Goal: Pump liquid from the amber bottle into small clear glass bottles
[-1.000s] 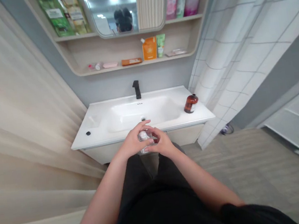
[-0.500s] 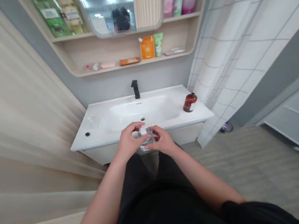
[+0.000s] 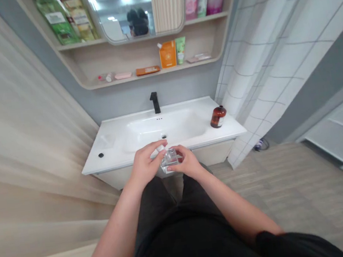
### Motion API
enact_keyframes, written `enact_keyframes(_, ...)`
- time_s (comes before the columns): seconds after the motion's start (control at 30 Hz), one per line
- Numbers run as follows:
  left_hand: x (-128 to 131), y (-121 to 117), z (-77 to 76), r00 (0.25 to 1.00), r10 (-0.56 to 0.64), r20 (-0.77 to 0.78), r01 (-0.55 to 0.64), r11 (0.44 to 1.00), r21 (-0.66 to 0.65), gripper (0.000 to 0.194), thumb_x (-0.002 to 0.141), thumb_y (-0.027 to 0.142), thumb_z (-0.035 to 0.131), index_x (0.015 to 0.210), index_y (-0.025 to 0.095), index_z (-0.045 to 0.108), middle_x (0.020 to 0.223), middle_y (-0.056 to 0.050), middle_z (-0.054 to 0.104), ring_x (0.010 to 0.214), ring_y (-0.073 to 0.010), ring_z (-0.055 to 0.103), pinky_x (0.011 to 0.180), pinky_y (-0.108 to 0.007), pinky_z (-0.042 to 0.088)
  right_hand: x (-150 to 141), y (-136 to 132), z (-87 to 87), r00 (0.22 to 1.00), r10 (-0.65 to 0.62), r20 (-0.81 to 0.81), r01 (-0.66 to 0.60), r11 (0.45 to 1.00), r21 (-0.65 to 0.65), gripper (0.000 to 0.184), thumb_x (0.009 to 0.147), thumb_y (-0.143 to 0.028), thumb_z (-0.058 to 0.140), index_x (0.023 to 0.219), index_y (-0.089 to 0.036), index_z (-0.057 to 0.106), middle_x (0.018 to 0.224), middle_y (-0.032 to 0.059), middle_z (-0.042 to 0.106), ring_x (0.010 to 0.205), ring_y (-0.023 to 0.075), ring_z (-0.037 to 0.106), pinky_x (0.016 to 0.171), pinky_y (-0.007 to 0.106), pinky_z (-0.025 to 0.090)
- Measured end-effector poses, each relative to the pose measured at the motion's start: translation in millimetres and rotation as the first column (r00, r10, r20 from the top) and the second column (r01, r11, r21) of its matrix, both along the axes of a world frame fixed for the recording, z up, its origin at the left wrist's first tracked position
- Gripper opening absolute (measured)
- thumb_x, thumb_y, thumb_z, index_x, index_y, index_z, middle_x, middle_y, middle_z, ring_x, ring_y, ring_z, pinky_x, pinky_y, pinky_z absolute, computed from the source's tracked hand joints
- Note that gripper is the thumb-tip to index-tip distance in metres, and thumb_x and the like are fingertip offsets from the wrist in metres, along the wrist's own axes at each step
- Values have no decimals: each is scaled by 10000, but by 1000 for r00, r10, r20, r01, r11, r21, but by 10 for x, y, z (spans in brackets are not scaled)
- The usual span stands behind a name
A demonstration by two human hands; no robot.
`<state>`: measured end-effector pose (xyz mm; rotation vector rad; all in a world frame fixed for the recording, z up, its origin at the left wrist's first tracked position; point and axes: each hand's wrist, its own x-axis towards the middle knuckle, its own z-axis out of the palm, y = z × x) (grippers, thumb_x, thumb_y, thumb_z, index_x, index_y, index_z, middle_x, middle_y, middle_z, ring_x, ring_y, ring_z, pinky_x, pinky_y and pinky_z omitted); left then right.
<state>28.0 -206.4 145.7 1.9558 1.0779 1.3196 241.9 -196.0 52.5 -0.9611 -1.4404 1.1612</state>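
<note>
White ceramic tabletop (image 3: pixel 112 159) spreading ahead, its front edge passing just behind the hands. Wide stretch of white between the hands and the tabletop's right corner, where an amber bottle (image 3: pixel 218 117) stands upright, well apart from both hands. Basin (image 3: pixel 161 127) straight ahead, past the hands; black faucet (image 3: pixel 154 102) at the back edge; small black stopper (image 3: pixel 101 155) near the left corner. Curtain (image 3: pixel 16 123) along the left side.

Clear glass bottle (image 3: pixel 169 160), squarish and chunky, held between both hands at the tabletop's front edge, above dark trousers (image 3: pixel 170 213). Small white cap (image 3: pixel 161 148) at its upper left, close against the left hand (image 3: pixel 146 165). Left fingers (image 3: pixel 149 149) curled over the top and grasping near the cap; right hand (image 3: pixel 188 163) gripping the bottle's right side, right fingers (image 3: pixel 178 155) wrapped around the glass.

Lower part of the bottle partly hidden behind fingers. Contents, and whether the cap is fastened, impossible to make out.
</note>
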Motion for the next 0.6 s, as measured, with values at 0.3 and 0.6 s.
enact_keyframes(0.3, -74, 30, 22, 998, -21, 67, 23, 999, -32, 444, 1058, 493, 800, 1410, 224, 835, 1273, -118, 890, 1192, -282, 857, 1113, -425, 678, 12, 0, -16, 1000, 0, -6, 0, 1000, 3, 836, 559, -551, 1133, 1269, -280, 785, 1232, 58, 744, 1151, 295, 744, 888, 380, 655)
enact_keyframes(0.6, -83, 32, -33, 989, 0, 151, 10, 998, -67, 468, 1037, 520, 827, 1391, 214, 814, 1259, -134, 886, 1174, -291, 868, 1044, -413, 689, 7, -5, -15, 1000, 3, 3, -3, 1000, 16, 810, 574, -530, 1129, 1268, -283, 793, 1246, 63, 749, 1156, 296, 739, 884, 380, 648)
